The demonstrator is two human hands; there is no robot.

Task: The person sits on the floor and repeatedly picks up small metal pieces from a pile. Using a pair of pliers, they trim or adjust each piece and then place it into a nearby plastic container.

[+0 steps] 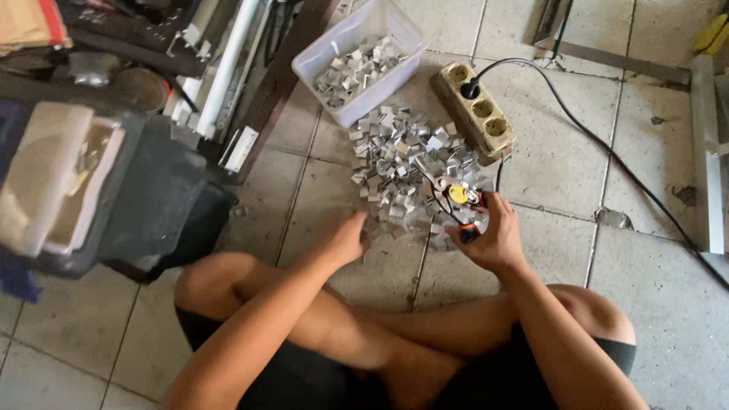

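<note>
Right hand (493, 235), pliers (448, 190) nose up-left

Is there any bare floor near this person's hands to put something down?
Yes: bare tiles right of the power strip, past the black cable. More lie between the dark bag and the metal pieces. It is crowded around the left hand, right hand and plastic tub.

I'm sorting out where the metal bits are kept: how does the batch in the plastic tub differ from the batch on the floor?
The pieces in the tub sit contained inside the clear plastic tub; the floor pile lies loose on the tiles. The floor pile spreads wider and looks larger than the tub batch. The left hand reaches the floor pile's near edge and the right hand holds pliers over it; the tub batch is untouched. Both are small, folded, silvery pieces.
</note>
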